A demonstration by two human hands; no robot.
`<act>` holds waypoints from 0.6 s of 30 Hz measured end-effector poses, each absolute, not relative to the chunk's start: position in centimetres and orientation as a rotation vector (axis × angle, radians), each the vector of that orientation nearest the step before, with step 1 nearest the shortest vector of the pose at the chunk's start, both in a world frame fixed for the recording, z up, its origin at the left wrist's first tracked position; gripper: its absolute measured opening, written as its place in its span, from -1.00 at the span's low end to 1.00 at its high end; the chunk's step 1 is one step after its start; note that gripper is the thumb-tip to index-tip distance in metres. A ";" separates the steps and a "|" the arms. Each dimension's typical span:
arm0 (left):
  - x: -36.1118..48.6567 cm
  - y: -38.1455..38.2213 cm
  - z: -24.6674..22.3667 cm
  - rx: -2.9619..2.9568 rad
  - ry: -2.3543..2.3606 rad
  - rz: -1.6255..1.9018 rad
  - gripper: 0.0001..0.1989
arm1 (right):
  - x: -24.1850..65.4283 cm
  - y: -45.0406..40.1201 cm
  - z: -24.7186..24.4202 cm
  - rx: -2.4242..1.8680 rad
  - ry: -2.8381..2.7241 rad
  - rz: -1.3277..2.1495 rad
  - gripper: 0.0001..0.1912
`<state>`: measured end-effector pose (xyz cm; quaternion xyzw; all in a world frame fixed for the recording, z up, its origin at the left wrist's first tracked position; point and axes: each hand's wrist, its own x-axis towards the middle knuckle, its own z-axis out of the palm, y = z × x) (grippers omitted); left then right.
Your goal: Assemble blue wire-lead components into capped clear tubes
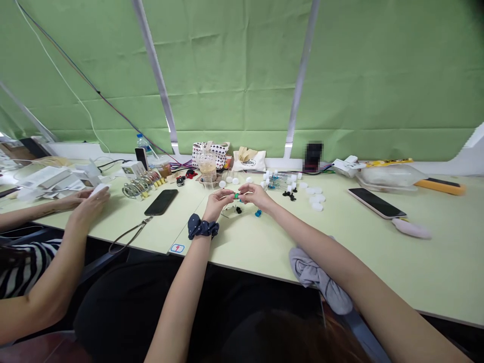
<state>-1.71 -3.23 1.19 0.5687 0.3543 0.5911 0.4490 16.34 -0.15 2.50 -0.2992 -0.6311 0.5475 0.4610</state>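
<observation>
Green cloth (242,75) behind worktop (257,244). Green piece (236,195) right between hands, back from front edge; fingertips of left hand (219,202) pinching left side, right hand's (254,193) pinching right; long axis unclear.

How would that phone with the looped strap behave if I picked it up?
The phone would probably feel stiff, being a flat slab, and slide rather than roll if pushed. Its glossy face may be slippery. The thin, curving strap looks floppy, so it would likely dangle.
</observation>
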 end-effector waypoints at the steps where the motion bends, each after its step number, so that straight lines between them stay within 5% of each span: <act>1: -1.7 -3.2 1.2 1.395 0.890 1.469 -0.65 | 16.3 -0.2 2.6 -0.745 -1.552 1.348 -0.54; 18: -1.8 -3.1 1.2 1.317 0.898 1.510 -0.64 | 16.4 -0.1 2.7 -0.853 -1.568 1.442 -0.61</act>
